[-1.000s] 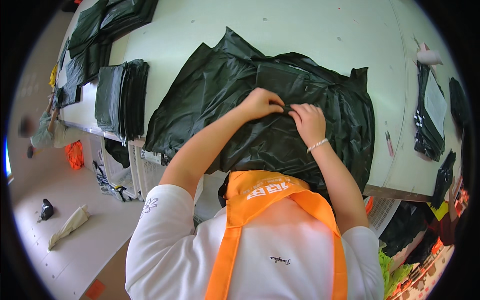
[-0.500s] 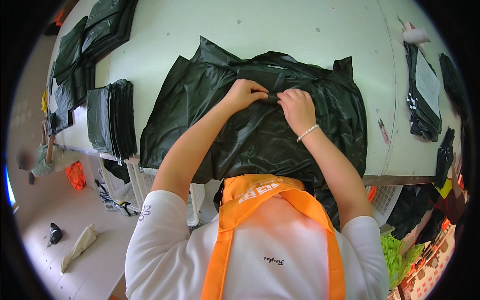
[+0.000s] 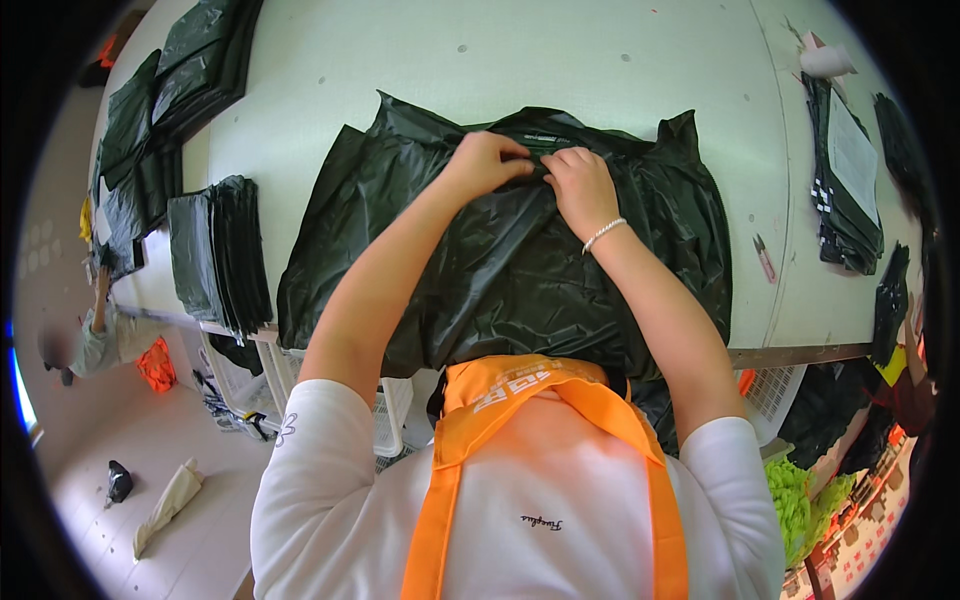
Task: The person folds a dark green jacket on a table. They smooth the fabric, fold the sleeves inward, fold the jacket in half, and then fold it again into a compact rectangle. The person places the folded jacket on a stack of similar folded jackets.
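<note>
At the middle of the pale bench (image 3: 620, 90), a dark, shiny garment (image 3: 520, 270) lies spread flat, its lower edge hanging over the near side toward the person's orange apron (image 3: 530, 400). Both hands meet at the top centre of the garment, near what looks like its collar: the left hand (image 3: 487, 162) has its fingers curled and pinching a fold of the cloth, and the right hand (image 3: 580, 185), with a beaded bracelet (image 3: 603, 235) at the wrist, presses its bent fingers down on the cloth just beside it, the 2 hands almost touching. The fabric looks slick and thin, so I judge the main risk is that the pinched fold slips out of the fingers, or that a pull on 1 side drags the whole piece askew, since nothing weighs it down but the hands. The hanging lower edge could also tug the garment off toward the floor if the hold loosens. Creases fan out from the grip on both sides, and pressing them in would leave an uneven fold. A stack of folded dark pieces (image 3: 220, 250) sits near the left edge of the bench, well apart from the work, and a small pink tool (image 3: 765, 258) lies to the right, close enough for a sweeping sleeve of cloth to knock it.
</note>
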The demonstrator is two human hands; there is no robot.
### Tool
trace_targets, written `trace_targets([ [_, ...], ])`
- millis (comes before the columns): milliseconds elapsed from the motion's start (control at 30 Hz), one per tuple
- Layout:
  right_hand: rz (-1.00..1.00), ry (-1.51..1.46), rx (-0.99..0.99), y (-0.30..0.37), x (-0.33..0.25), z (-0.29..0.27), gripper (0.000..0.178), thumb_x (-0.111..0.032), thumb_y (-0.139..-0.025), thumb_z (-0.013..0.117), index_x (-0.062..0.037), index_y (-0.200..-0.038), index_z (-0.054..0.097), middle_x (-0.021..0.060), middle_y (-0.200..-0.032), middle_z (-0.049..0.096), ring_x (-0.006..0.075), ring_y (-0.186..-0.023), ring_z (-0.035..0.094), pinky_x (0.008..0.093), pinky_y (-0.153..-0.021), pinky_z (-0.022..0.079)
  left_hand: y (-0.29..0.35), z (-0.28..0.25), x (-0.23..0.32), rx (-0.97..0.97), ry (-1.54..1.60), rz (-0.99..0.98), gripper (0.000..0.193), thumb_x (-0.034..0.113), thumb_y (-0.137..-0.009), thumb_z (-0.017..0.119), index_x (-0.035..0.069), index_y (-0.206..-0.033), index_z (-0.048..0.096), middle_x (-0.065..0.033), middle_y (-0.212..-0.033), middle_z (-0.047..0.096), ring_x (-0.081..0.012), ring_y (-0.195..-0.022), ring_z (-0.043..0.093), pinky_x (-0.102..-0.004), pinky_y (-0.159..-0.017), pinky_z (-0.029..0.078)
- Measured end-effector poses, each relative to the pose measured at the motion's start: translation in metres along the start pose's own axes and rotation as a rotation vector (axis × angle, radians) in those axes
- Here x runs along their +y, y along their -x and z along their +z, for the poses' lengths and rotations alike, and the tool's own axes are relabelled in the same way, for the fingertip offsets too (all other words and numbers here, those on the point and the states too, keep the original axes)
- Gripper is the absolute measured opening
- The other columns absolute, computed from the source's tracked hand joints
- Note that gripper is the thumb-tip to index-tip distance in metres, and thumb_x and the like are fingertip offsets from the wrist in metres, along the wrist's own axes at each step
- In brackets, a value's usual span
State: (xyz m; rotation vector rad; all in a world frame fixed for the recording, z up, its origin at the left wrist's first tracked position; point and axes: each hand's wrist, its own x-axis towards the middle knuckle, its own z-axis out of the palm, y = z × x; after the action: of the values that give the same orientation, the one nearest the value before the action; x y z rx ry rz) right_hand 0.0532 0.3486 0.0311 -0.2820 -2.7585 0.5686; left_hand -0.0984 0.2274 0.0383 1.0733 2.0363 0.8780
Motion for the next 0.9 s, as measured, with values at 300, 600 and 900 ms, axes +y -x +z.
trace_targets([
  [300, 0.352, -0.189, -0.299, -0.046, 0.022, -0.014, 0.014, -0.025, -0.08, 0.065, -0.0106, -0.08, 0.064, 0.0106, -0.082, 0.062, 0.0299, -0.083, 0.06, 0.0412, -0.068, 0.048, -0.047, -0.028, -0.006, 0.163, -0.591, -0.019, 0.026, 0.023, -0.073, 0.072, 0.01, -0.094, 0.063, -0.0088, -0.092, 0.062, -0.029, -0.09, 0.061, -0.0396, -0.075, 0.049],
  [600, 0.133, -0.012, -0.228, -0.042, 0.033, -0.002, 0.025, -0.034, -0.079, 0.067, -0.0095, -0.084, 0.07, 0.0057, -0.089, 0.061, 0.025, -0.091, 0.057, 0.0401, -0.078, 0.046, -0.062, -0.039, -0.024, 0.163, -0.641, 0.07, 0.012, 0.019, -0.081, 0.06, 0.01, -0.09, 0.063, -0.0079, -0.091, 0.063, -0.0292, -0.09, 0.06, -0.0401, -0.074, 0.048],
  [900, 0.093, 0.21, -0.378, -0.058, 0.029, -0.013, 0.034, -0.04, -0.088, 0.055, -0.0112, -0.08, 0.072, 0.0045, -0.084, 0.066, 0.0214, -0.092, 0.056, 0.0391, -0.083, 0.036, -0.04, -0.074, 0.003, 0.15, -0.687, 0.32, 0.015, 0.012, -0.084, 0.052, 0.008, -0.098, 0.049, -0.0094, -0.091, 0.059, -0.0293, -0.086, 0.06, -0.0402, -0.067, 0.05],
])
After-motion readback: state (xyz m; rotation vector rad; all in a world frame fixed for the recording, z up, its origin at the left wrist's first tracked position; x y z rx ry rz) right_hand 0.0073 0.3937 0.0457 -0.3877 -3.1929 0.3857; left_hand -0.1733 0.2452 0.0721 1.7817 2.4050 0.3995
